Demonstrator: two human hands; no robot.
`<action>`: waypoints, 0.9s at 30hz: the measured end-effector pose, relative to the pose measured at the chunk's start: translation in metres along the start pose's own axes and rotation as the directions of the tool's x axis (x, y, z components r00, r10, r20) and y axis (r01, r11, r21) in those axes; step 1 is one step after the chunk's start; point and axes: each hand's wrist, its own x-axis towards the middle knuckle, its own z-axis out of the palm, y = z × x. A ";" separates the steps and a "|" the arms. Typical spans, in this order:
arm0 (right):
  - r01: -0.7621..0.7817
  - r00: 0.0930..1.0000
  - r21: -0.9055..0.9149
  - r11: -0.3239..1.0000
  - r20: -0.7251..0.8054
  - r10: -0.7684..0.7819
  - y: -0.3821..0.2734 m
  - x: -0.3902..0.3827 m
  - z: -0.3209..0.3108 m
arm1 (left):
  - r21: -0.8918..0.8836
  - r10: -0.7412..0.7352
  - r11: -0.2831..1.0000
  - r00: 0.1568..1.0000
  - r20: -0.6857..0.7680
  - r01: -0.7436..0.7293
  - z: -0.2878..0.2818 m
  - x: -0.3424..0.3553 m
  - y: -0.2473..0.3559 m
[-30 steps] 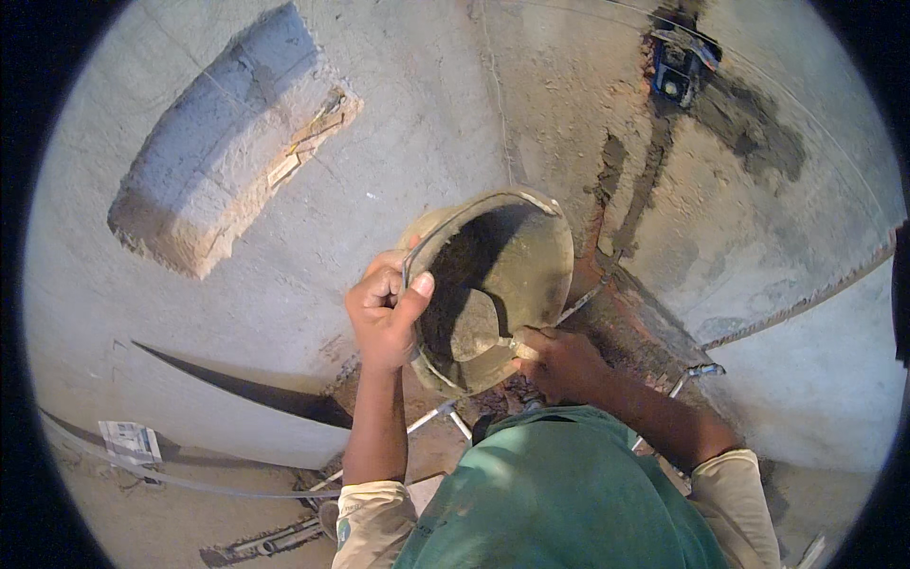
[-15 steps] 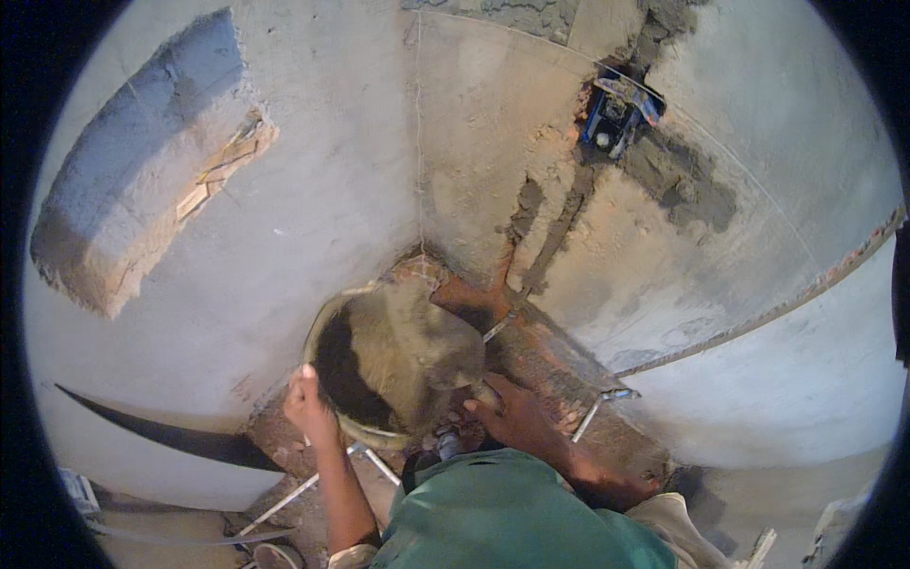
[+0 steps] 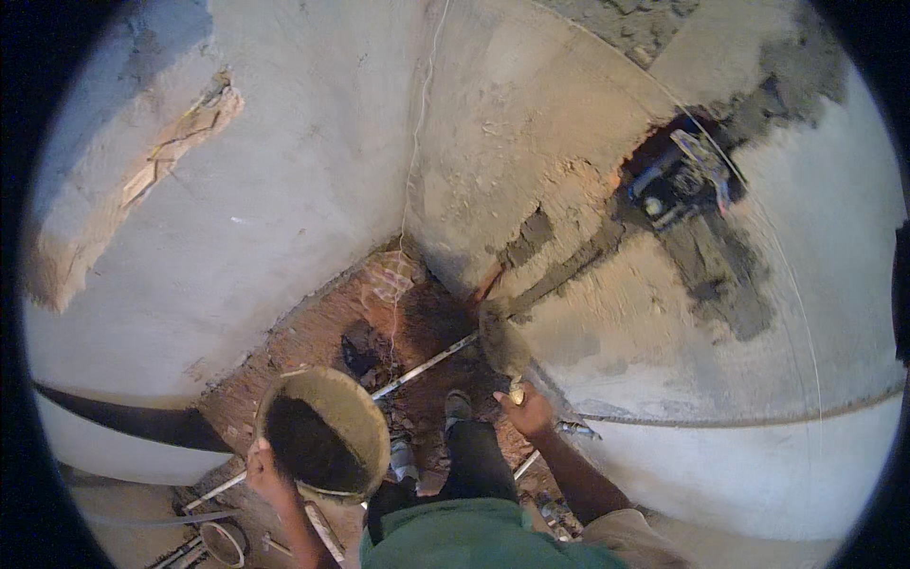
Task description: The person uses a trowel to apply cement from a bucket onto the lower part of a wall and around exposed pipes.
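My left hand (image 3: pixel 265 474) grips the left rim of a round bucket (image 3: pixel 365 403), which is tilted. Dark grey mortar (image 3: pixel 308 444) lies inside it. In my right hand (image 3: pixel 531 414) is a trowel by its light handle (image 3: pixel 517 387). The trowel's grey blade (image 3: pixel 502 339) is at the right wall's foot, near the lower end of a mortar-filled groove (image 3: pixel 573 267). Whether the blade touches the wall, I cannot tell. Higher up that groove, a blue electrical box (image 3: pixel 664 197) sits in a rough hole with mortar patches (image 3: pixel 720 275) around it.
Two plastered walls meet in a corner, with a thin string (image 3: pixel 413 171) hanging there. A pale pipe (image 3: pixel 427 365) crosses the reddish dirt floor (image 3: pixel 303 337) by my feet (image 3: pixel 458 408). A second round container (image 3: pixel 224 543) stands at lower left. The left wall has a broken recess (image 3: pixel 180 142).
The bucket has moved down and left with my left hand. The trowel, over the bucket before, has swung right to the wall's base. The view has shifted toward the right wall.
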 end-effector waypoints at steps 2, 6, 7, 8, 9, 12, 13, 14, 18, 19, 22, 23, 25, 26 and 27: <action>-0.002 1.000 0.030 1.000 0.009 0.002 0.018 0.033 0.018 | 0.026 -0.089 0.996 0.996 -0.024 0.090 0.007 -0.005 -0.001; 0.052 0.994 0.126 0.991 -0.098 -0.040 0.052 0.100 0.062 | 0.002 -0.139 0.990 0.990 0.024 0.138 0.019 -0.012 -0.020; 0.069 0.990 0.129 0.989 -0.131 -0.052 0.056 0.117 0.066 | -0.020 -0.182 0.983 0.983 0.027 0.183 0.023 -0.014 -0.021; 0.036 0.995 0.099 0.994 -0.101 -0.026 0.062 0.133 0.067 | -0.043 -0.225 0.973 0.974 0.033 0.227 0.027 -0.015 -0.021; 0.019 0.997 0.075 0.997 -0.071 -0.014 0.057 0.152 0.063 | -0.071 -0.263 0.962 0.964 0.024 0.264 0.030 -0.017 -0.022; -0.071 0.997 0.243 0.967 0.049 0.061 0.094 0.194 0.073 | -0.076 -0.216 0.974 0.976 -0.017 0.214 0.058 -0.023 -0.016; -0.148 0.984 0.320 0.936 0.143 0.106 0.093 0.198 0.066 | -0.086 -0.239 0.968 0.971 -0.009 0.237 0.063 -0.026 -0.007; -0.230 0.961 0.384 0.894 0.233 0.148 0.092 0.206 0.059 | -0.026 -0.214 0.976 0.977 0.003 0.214 0.068 -0.027 0.002; -0.370 0.923 0.540 0.756 0.308 0.232 0.046 0.204 0.008 | 0.042 -0.161 0.986 0.987 0.024 0.160 0.093 -0.028 0.021; -0.393 0.913 0.531 0.751 0.326 0.247 0.041 0.205 0.002 | 0.021 -0.156 0.988 0.988 0.017 0.156 0.097 -0.031 0.019; -0.379 0.918 0.534 0.756 0.316 0.238 0.033 0.199 -0.015 | -0.058 -0.167 0.984 0.984 0.066 0.171 0.099 -0.035 0.012; -0.362 0.926 0.540 0.760 0.302 0.226 0.031 0.197 -0.019 | -0.065 -0.163 0.984 0.984 0.069 0.168 0.102 -0.035 0.016; -0.475 0.875 0.555 0.683 0.381 0.298 0.028 0.192 -0.029 | 0.031 -0.149 0.989 0.987 0.061 0.148 0.105 -0.033 0.025; -0.529 0.844 0.558 0.639 0.421 0.331 0.026 0.189 -0.033 | 0.080 -0.142 0.987 0.988 0.059 0.137 0.104 -0.033 0.028; -0.539 0.840 0.570 0.620 0.416 0.348 0.022 0.187 -0.037 | 0.045 -0.159 0.987 0.985 0.070 0.156 0.101 -0.034 0.025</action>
